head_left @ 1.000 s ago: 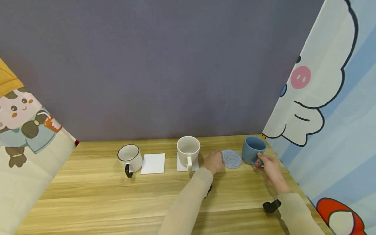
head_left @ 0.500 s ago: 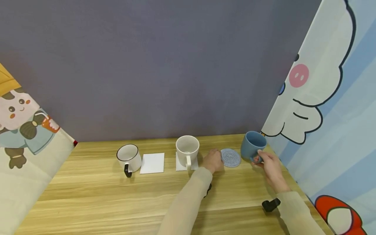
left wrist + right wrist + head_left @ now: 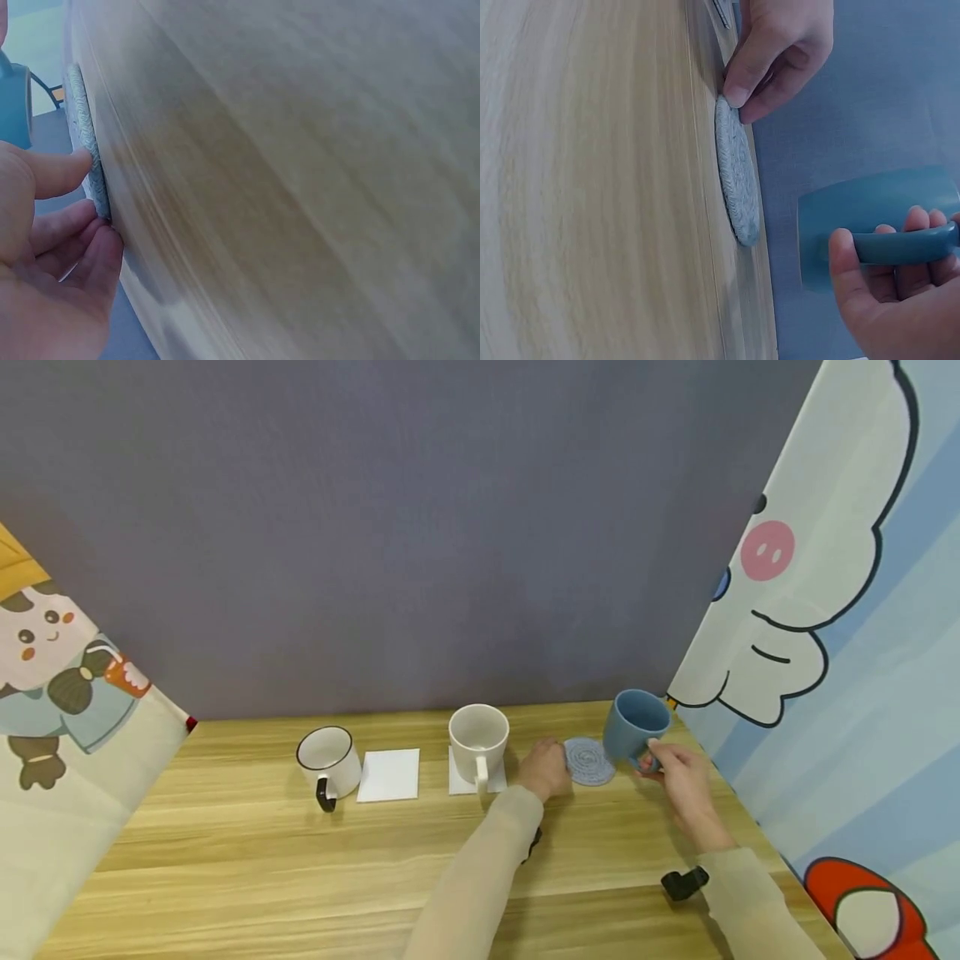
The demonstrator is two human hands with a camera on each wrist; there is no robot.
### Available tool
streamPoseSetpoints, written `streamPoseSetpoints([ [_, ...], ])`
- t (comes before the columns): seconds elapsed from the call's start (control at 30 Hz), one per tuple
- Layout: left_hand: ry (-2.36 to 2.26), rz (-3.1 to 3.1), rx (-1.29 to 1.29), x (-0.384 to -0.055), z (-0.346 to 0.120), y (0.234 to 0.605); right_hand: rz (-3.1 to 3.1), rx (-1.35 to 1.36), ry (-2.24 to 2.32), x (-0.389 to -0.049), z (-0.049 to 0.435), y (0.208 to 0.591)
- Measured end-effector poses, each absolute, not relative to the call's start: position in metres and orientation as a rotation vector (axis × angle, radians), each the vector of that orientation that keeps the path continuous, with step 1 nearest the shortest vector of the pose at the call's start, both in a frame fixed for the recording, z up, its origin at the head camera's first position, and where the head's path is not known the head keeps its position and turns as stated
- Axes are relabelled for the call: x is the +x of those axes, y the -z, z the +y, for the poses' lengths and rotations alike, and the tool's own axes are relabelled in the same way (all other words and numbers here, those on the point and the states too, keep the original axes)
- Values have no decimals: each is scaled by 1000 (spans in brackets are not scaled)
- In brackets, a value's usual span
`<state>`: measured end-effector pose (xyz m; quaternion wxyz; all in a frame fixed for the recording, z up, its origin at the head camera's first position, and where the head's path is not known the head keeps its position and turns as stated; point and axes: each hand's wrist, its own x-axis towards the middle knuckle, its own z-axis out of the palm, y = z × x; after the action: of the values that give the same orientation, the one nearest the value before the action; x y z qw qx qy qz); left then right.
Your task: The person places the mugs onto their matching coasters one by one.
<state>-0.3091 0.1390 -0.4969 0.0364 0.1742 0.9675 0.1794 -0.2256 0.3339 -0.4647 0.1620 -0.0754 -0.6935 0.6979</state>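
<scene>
My right hand (image 3: 686,781) grips the handle of a blue mug (image 3: 630,727) at the right of the table. In the right wrist view a gap shows between the base of the mug (image 3: 877,195) and the tabletop, so it is held in the air, upright. To its left, a round grey-blue woven coaster (image 3: 588,762) lies on the wood. My left hand (image 3: 546,770) pinches the left edge of that coaster, its thumb (image 3: 67,171) and fingers at the rim.
A white mug (image 3: 478,739) stands on a white square coaster (image 3: 497,783) left of my left hand. Farther left are a bare white square coaster (image 3: 389,775) and a black-rimmed white mug (image 3: 330,764). A grey panel (image 3: 435,543) rises behind the wooden table (image 3: 300,877).
My right hand has raised the blue mug off the table and moved it left, nearer the woven coaster. The left hand and the coaster have stayed in place.
</scene>
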Motion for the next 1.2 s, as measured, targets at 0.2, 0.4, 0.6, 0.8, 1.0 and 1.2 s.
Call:
streamPoseSetpoints([
  [0.2,-544,2978,540,-308,140,498,-2016,-178,-1979,-226,333,467],
  [0.4,-542,2966,563,-304,137,494,-2059,-148,-1951,-224,326,469],
  [0.6,-558,2968,575,-302,136,492,-2061,-137,-1930,-223,319,470],
  [0.8,-544,2992,580,-304,137,495,-2100,-122,-1929,-223,314,469],
  [1.0,-543,3015,584,-302,138,494,-2100,-115,-1931,-224,309,470],
  [1.2,-517,3038,598,-302,138,496,-2097,-109,-1909,-226,304,473],
])
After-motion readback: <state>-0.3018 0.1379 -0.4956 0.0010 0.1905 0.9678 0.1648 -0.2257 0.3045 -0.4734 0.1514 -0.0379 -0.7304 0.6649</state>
